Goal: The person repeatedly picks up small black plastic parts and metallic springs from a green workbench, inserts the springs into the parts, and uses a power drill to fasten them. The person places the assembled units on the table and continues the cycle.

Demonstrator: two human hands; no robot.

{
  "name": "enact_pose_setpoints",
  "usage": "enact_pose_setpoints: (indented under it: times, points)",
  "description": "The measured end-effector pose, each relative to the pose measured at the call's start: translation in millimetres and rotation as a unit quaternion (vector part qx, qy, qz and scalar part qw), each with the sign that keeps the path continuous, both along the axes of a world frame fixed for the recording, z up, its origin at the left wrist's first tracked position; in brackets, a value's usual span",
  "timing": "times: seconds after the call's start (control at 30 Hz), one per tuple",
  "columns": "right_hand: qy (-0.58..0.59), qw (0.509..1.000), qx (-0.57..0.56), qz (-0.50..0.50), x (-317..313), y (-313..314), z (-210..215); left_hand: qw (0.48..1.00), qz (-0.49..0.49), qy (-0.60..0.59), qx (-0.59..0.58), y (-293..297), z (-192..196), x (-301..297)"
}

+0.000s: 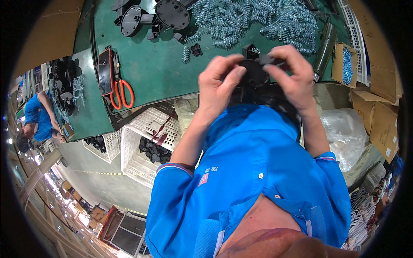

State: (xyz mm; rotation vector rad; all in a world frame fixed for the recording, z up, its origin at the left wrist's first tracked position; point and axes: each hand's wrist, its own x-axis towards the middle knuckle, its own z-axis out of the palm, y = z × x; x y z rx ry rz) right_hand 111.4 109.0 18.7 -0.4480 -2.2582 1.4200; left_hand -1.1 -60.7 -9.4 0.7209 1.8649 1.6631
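Note:
My left hand (220, 81) is closed on the rim of a round black plastic part (255, 74), held at the near edge of the green table (159, 73). At the other side of that part, my right hand (293, 74) pinches a small dark piece (267, 59), blurred, just above the disc. Whether this piece touches the disc I cannot tell. Right behind my hands, a coil spring (255, 50) shows against a square black part. A single spring (186, 54) and a small black knob (196, 50) lie to the left of them.
A big heap of springs (241, 19) and black round-ended parts (172, 15) cover the far side. Orange-handled scissors (121, 93) and a phone (104, 72) lie left; a power screwdriver (325, 49) and a screw box (346, 64) right. White baskets (129, 150) stand below; a co-worker (36, 114) sits left.

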Motion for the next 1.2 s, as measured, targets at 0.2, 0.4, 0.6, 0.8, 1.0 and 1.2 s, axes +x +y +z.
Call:
enact_pose_setpoints:
  times: [0.2, 0.4, 0.6, 0.8, 1.0, 1.2]
  points:
    - [-0.08, 0.992, -0.085, -0.05, -6.1, 28.0, -21.5, 0.948, 0.039, 0.284, -0.137, 16.1, -20.3, -9.6]
    - [-0.134, 0.99, -0.012, -0.045, -15.7, 21.8, -29.2, 0.947, 0.017, 0.255, -0.193, 26.2, -32.0, -3.2]
    - [-0.143, 0.978, 0.143, -0.059, -34.4, 4.3, -44.0, 0.959, -0.001, 0.21, -0.192, 28.0, -36.9, -4.0]
    - [-0.102, 0.981, 0.122, -0.114, -39.3, -11.2, -52.8, 0.983, -0.039, -0.151, -0.093, 32.7, -33.1, -21.3]
    - [-0.003, 0.991, -0.037, -0.128, -28.9, -18.4, -33.8, 0.803, -0.026, -0.588, 0.094, 12.5, -20.0, -17.7]
    - [0.043, 0.994, -0.048, -0.088, -10.8, -21.8, -29.7, 0.823, 0.011, -0.553, 0.126, 11.5, -6.5, 26.5]
